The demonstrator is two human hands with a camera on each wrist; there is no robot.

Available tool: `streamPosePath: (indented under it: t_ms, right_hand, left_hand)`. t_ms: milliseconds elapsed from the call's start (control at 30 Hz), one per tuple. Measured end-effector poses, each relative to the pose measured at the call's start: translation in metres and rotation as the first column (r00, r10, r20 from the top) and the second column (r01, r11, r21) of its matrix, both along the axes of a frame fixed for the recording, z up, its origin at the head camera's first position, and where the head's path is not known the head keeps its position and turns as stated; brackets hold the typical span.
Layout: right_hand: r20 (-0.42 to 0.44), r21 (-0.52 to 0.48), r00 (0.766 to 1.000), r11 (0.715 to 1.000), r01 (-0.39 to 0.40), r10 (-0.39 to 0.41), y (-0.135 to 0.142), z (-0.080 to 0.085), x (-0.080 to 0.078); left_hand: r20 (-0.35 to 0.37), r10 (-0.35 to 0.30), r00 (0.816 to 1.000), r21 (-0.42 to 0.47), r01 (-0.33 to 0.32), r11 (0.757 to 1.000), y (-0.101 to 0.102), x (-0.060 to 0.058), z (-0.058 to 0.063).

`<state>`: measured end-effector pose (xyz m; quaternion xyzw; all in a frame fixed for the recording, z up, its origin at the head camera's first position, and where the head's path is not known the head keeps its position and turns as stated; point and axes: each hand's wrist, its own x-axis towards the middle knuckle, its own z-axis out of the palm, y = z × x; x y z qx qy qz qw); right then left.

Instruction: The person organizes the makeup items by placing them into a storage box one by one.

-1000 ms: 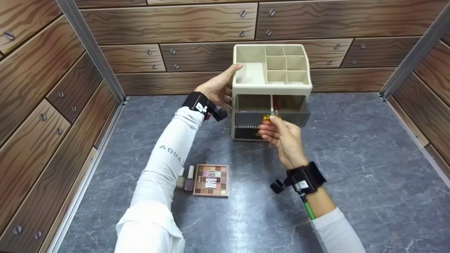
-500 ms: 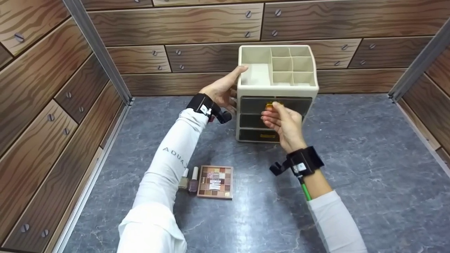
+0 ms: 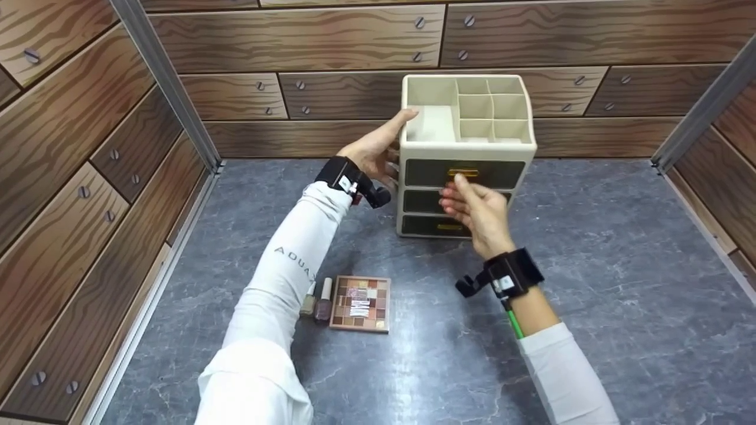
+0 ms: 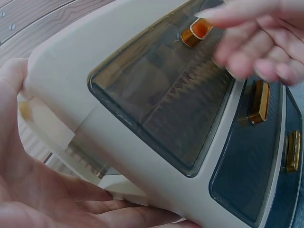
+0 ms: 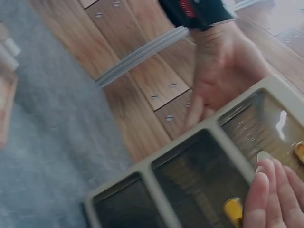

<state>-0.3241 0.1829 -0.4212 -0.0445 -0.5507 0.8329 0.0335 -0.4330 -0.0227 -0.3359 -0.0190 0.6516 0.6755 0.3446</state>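
Note:
A cream desktop drawer organizer stands near the back wall, its three dark see-through drawers pushed in. My left hand grips its left side, thumb over the top rim and fingers along the side wall. In front of the top drawer is my right hand, fingers loosely bent and holding nothing. Its thumb tip is right at the top drawer's amber handle. The middle drawer's handle is behind the right hand in the head view. The bottom handle shows below the hand.
An eyeshadow palette lies on the grey marbled surface, nearer me. Beside it are a purple nail polish bottle and a pale one, partly behind my left sleeve. Wood-patterned walls enclose the back and sides.
The top drawer has slid from pulled out to shut, pushed by my right hand. The right hand has then come off the handle. My left hand keeps its hold on the organizer.

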Motion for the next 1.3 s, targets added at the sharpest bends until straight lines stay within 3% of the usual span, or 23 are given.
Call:
streamPosePath:
  t_ms: [233,433,800,1300]
  right_hand:
    - [0.178,0.016,0.983,0.998,-0.058,0.054,0.003,-0.021,0.006]
    - [0.243,-0.002,0.970,1.000,-0.030,0.029,0.007,-0.028,0.001]
    - [0.182,-0.090,0.983,0.996,-0.021,0.037,0.004,-0.030,-0.001]
    - [0.144,-0.070,0.989,0.998,-0.007,0.017,0.003,-0.039,0.025]
  left_hand:
    - [-0.016,0.012,1.000,-0.019,-0.012,1.000,0.001,0.001,0.001]
    - [-0.017,0.029,0.999,-0.025,-0.030,0.999,0.003,0.002,-0.003]
    - [-0.036,0.028,0.999,-0.021,-0.029,0.999,0.002,0.001,-0.001]
    - [-0.043,0.044,0.998,-0.017,-0.045,0.999,0.003,0.003,-0.003]
